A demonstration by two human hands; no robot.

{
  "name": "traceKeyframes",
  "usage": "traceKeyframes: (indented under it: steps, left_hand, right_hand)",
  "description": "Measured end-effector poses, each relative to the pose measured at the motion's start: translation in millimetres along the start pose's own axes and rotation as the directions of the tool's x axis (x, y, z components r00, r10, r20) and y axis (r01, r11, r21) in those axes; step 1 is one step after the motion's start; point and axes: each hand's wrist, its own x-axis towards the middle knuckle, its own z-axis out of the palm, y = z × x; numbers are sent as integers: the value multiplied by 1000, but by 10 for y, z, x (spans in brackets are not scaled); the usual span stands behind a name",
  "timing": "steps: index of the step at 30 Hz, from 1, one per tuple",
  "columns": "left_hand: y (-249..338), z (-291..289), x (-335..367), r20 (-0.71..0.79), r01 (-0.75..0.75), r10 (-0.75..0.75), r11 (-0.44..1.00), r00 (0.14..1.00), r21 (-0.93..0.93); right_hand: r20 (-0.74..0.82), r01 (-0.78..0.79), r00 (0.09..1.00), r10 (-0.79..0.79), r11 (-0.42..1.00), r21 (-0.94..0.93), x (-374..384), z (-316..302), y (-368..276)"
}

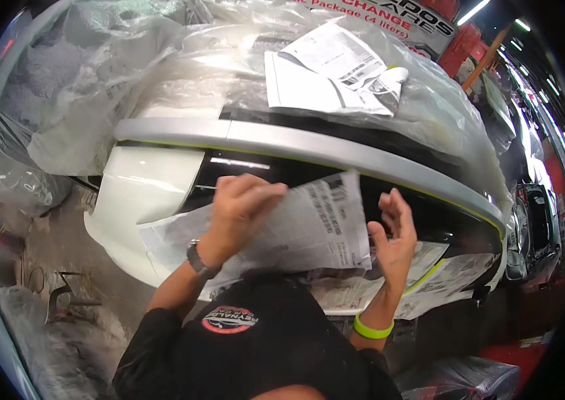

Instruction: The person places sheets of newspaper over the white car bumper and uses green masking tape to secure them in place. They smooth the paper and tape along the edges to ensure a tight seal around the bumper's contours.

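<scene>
A sheet of newspaper [289, 233] lies slantwise between my hands, against the dark side windows of a white car [146, 177]. My left hand [246, 203] is over its upper left part, fingers bent and blurred; I cannot tell whether they hold anything. Just beyond the sheet's right edge, my right hand [396, 230] has its thumb and fingers apart, holding nothing. A silver-grey strip [282, 141] runs along the car's roof edge, with yellow-green masking tape [296, 158] beneath it. More newspaper [422, 260] covers the car's lower side at the right.
Clear plastic sheeting [96, 80] drapes the car's far side and front. Loose printed papers [332, 70] rest on the sheeting over the roof. A metal stand [69, 293] is on the floor at left. Another plastic-covered object [462, 380] is at lower right.
</scene>
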Motion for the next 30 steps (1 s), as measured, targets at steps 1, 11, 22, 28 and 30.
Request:
traceKeyframes:
  steps: [1,11,22,28,30]
  left_hand:
    - [53,56,-75,23,-77,78,995,997,-63]
    - [-241,-317,-762,159,116,-136,985,978,131]
    - [-1173,-991,-661,29,305,-350,852,936,425]
    - [-1284,-963,-605,87,551,-548,834,832,-18]
    - [-1170,-1015,-675,118,577,-568,815,814,-52]
  right_hand:
    - [31,114,993,-113,992,-50,76,74,-180]
    - [-238,-123,964,114,992,-24,-132,-374,307]
    - [-147,-125,987,66,890,-439,-230,-521,763]
    - [-243,-249,955,171,907,-340,-175,-553,626]
    - [-298,-303,936,188,862,-407,-142,-628,687]
